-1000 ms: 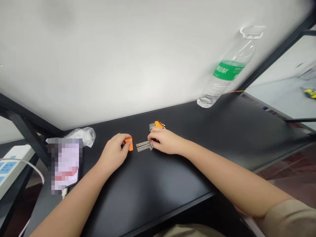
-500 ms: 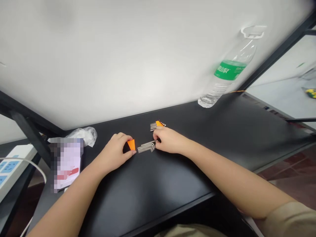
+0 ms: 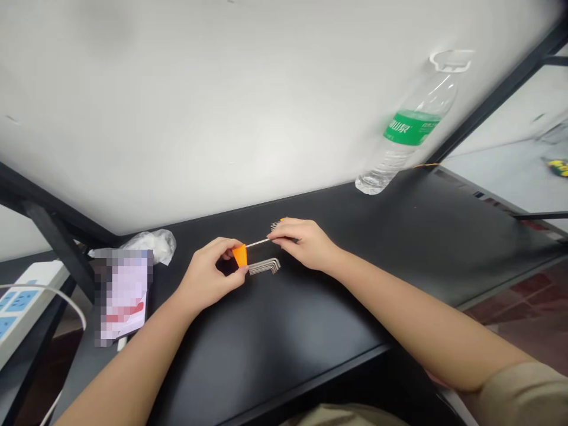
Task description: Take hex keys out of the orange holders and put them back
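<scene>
Between its thumb and fingers, my left hand (image 3: 210,266) pinches an orange hex key holder (image 3: 239,256). My right hand (image 3: 306,239) grips one metal hex key (image 3: 257,243), whose far end meets the upper part of the holder. How deep it sits in there I cannot tell. Just below, several loose L-shaped hex keys (image 3: 265,267) lie side by side on the black table (image 3: 275,343), bent ends to the right. Behind my right hand, partly hidden, lies a second orange holder filled with hex keys (image 3: 276,224).
A clear plastic bottle with a green label (image 3: 410,127) stands at the back right against the white wall. On the left are a lit phone or tablet (image 3: 128,296), a crumpled plastic bag (image 3: 155,244) and a white power strip (image 3: 26,302).
My right hand has lifted one hex key from the loose row and brought its end to the orange holder. The holder in my left hand has shifted slightly right.
</scene>
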A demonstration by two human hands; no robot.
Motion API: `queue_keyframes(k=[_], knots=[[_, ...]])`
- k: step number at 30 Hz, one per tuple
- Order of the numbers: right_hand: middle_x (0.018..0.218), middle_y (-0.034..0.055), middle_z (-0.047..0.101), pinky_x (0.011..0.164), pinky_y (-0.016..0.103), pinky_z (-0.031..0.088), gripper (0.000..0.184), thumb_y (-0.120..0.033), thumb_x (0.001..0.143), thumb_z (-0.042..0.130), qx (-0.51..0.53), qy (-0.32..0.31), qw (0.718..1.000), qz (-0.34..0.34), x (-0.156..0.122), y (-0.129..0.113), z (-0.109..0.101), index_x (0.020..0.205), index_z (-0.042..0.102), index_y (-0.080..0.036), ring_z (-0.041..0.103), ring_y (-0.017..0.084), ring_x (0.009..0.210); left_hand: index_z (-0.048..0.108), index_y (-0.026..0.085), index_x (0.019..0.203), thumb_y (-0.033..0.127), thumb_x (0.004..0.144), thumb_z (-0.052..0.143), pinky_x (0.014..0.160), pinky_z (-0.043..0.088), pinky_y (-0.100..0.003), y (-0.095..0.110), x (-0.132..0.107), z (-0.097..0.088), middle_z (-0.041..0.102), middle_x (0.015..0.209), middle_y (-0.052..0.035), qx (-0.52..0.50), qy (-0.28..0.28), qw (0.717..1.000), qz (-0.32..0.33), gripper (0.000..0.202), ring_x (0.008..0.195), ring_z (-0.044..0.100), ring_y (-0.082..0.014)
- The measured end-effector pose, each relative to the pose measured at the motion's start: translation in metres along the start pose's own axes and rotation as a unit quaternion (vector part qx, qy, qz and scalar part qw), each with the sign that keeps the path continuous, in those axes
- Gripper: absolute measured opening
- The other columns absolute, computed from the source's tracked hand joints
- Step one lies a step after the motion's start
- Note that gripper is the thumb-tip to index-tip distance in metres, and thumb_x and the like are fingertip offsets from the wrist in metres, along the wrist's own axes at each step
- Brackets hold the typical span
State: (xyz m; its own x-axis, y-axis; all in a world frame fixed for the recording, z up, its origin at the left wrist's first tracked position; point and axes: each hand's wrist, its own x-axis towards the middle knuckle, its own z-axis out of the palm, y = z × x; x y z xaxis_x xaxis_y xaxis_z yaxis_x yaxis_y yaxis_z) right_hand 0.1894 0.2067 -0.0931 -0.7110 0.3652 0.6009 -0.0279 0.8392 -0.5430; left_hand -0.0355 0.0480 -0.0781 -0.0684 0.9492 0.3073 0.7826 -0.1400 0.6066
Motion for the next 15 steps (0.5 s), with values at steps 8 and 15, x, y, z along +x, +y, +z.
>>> queue_keyframes(k=[8, 15], knots=[[0.107, 0.0059, 0.072, 0.083, 0.032, 0.057, 0.025, -0.012, 0.100, 0.054, -0.060, 0.020, 0.995, -0.076, -0.003, 0.001, 0.000, 0.110, 0.074, -0.022, 0.069, 0.017, 0.096, 0.069, 0.023, 0.115, 0.026, 0.082, 0.073, 0.088, 0.057, -0.034, 0.004, -0.001, 0.000, 0.070, 0.109, -0.0034, -0.034, 0.003, 0.999, 0.019, 0.033, 0.093, 0.067, -0.0179], [0.122, 0.0114, 0.063, 0.087, 0.034, 0.056, 0.036, -0.007, 0.096, 0.050, -0.070, -0.080, 0.988, -0.110, -0.001, -0.025, 0.008, 0.125, 0.066, -0.020, 0.064, 0.020, 0.106, 0.068, 0.021, 0.118, 0.024, 0.084, 0.073, 0.092, 0.059, -0.033, 0.012, -0.003, 0.004, 0.072, 0.113, -0.0047, -0.076, -0.022, 0.996, 0.051, 0.034, 0.099, 0.070, -0.0187]])
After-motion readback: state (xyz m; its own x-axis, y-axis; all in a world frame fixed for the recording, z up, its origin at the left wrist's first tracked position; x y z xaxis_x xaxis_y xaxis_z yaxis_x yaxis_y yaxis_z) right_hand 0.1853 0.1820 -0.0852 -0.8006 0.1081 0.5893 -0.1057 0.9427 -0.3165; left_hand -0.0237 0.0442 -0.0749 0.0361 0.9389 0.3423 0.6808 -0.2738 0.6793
